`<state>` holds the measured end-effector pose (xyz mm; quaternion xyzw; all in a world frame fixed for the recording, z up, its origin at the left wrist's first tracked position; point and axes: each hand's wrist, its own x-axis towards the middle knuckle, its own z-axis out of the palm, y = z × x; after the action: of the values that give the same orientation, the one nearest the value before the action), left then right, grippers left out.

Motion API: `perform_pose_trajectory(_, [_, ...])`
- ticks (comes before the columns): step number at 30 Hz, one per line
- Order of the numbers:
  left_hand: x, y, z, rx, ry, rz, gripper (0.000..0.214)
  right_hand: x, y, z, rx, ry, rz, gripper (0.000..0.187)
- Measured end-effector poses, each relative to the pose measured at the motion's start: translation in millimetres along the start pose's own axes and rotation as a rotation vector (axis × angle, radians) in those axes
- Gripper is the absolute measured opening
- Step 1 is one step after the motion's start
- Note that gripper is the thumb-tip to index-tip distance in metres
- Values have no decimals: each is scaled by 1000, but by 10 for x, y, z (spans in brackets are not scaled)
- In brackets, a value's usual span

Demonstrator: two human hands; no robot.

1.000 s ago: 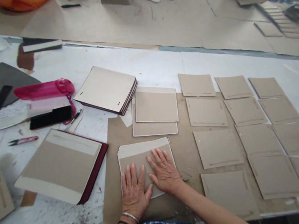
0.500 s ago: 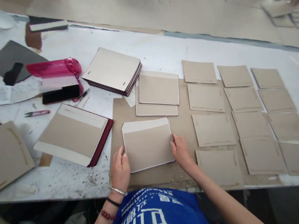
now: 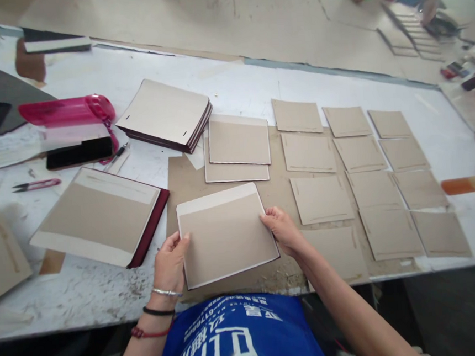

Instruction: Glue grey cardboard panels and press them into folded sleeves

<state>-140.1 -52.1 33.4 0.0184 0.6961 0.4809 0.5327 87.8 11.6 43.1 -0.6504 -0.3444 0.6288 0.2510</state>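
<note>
Between my hands is a cardboard panel [image 3: 226, 240] with a pale top strip and a thin dark edge, slightly tilted. My left hand [image 3: 170, 261] grips its left edge, thumb on the face and fingers behind. At the right edge my right hand [image 3: 281, 229] pinches it the same way. Two similar panels [image 3: 238, 139] overlap just beyond it on a brown board [image 3: 181, 177]. A dark-edged stack of panels [image 3: 165, 112] lies behind to the left. Nearer on the left rests another panel [image 3: 99, 212] over a maroon piece [image 3: 150, 227].
Several brown cards [image 3: 322, 198] with glue-like streaks lie in rows on the right. At left are a pink case [image 3: 65, 111], a black phone-like object [image 3: 79, 153], thread snips [image 3: 36, 185] and a pen [image 3: 119, 154]. Another person's hand [image 3: 428, 10] shows at the far right.
Both hands have lifted and tilted the panel, bringing it closer to me. My left thumb now lies on its face. The whole view has shifted, showing more on the right.
</note>
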Motion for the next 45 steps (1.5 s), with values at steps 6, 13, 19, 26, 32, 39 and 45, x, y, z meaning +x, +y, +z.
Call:
perform_pose_trajectory(6, [-92,164,-66,-72,-123,-142,16,-195,-225,35,233,-183,86,29])
perform_pose_trajectory(13, [-203,252,-39,-49,-79,-129,12,-394,-224,46,261,-218,72,37])
perform_pose_trajectory(19, [-252,246,-2,-53,-56,-91,12,-392,-123,66,235,-143,23,34])
perform_pose_trajectory(26, [-249,171,-2,-46,-132,-106,23,-425,28,5,222,-137,17,35])
perform_pose_trajectory(32, [-194,288,268,-55,-298,-85,30,-373,-3,-148,261,-194,23,37])
perform_pose_trajectory(39, [231,639,898,211,-397,244,40,496,-621,-655,292,14,-120,22])
perform_pose_trajectory(45, [1011,819,1004,739,-11,1031,33,1693,-1253,-954,261,251,-242,7])
